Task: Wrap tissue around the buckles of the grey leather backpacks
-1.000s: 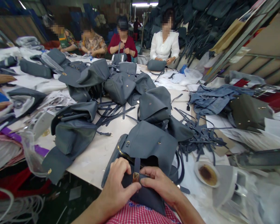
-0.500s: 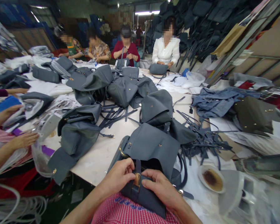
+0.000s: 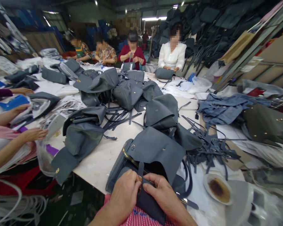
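Fingers [image 3: 153, 178] at gold buckle [image 3: 140, 180], blue-grey bag [image 3: 152, 202], broad smooth flap [image 3: 157, 144], gold-toned zip [image 3: 126, 154]

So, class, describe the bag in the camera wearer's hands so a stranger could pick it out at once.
Start at the pale table and go to its near edge. There the wearer's left hand and right hand meet at a blue-grey bag with a wide flap. Unlike the similar bags beyond it, this one has both those hands on it, beside a gold-coloured buckle.
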A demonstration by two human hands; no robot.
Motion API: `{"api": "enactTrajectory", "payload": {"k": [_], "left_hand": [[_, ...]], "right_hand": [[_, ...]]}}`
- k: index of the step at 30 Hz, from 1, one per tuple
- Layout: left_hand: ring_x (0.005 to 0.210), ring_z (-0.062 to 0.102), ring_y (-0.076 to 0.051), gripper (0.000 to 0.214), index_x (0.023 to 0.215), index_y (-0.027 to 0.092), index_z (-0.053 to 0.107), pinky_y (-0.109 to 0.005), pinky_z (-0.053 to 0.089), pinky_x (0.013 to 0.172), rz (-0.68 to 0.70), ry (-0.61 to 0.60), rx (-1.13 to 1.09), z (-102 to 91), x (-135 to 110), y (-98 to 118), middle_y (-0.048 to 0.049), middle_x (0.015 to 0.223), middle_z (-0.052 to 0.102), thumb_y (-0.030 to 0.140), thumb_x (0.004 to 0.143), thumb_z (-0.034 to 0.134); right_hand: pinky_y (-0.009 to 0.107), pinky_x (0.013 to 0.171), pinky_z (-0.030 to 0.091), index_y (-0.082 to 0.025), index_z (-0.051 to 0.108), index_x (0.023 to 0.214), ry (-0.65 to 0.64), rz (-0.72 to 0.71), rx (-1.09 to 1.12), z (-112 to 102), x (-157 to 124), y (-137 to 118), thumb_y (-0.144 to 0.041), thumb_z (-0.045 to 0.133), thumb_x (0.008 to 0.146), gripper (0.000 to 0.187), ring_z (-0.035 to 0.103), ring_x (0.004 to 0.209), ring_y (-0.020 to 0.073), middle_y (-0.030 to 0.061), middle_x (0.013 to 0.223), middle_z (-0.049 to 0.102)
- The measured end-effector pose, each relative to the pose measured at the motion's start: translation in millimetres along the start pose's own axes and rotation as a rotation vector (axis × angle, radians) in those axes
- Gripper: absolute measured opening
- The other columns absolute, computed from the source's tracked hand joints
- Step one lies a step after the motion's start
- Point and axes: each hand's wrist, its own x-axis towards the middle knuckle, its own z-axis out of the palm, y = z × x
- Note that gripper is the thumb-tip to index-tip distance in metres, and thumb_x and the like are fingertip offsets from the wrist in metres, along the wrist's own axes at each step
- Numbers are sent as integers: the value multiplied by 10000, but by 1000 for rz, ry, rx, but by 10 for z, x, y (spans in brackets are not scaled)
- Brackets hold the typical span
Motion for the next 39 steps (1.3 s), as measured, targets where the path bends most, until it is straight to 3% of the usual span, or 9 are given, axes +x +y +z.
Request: {"api": "enactTrajectory", "payload": {"k": [4,8,14,18,22,30,35,39], "left_hand": [[812,587,-225,199,793,210,486,-362,460,749,18,-15,208,102,0,17,-74,840,617,124,887,333],[788,583,-217,206,796,217,479,-358,475,738,80,49,266,161,55,-18,-62,815,599,108,867,319],[693,557,-191,215,724,236,405,-315,455,657,24,171,79,38,68,-110,-29,732,539,146,890,301],[731,566,-179,165,760,229,428,-303,441,678,41,132,-92,-61,-30,-22,-25,779,556,161,886,347],[737,567,-193,132,728,224,433,-310,423,660,-8,39,-26,-64,-47,77,-34,785,571,120,809,437],[773,592,-225,207,779,207,477,-354,466,719,22,-3,207,73,39,66,-78,819,609,104,872,322],[783,595,-223,231,799,203,491,-354,478,729,74,51,301,158,86,13,-73,821,606,80,862,306],[715,573,-202,211,742,218,438,-324,453,668,1,133,160,86,72,-81,-46,752,564,125,880,308]], "right_hand": [[313,779,441,-197,697,754,28,-33,-66,29,-13,-22,-283,545,730,176,603,844,230,19,784,682],[310,758,439,-200,690,740,43,-31,-77,28,-21,-80,-288,528,731,185,611,826,230,19,770,679],[281,643,410,-201,680,710,48,31,-62,-17,-17,-113,-292,538,704,168,574,714,195,-2,695,639],[278,652,413,-190,675,712,38,12,-55,-16,-7,-112,-281,540,708,163,572,722,191,0,708,640],[291,689,434,-183,689,749,35,-23,-50,2,-22,-139,-279,536,717,184,597,759,210,14,735,668],[306,738,445,-201,678,726,77,-67,-119,43,-36,-159,-255,507,737,180,626,781,221,26,754,703],[292,718,437,-194,679,741,109,-60,-147,38,-11,-122,-250,497,740,190,620,770,210,20,747,691],[279,683,429,-189,684,747,93,-4,-134,11,-17,-101,-264,508,738,191,615,754,203,9,733,674]]}}
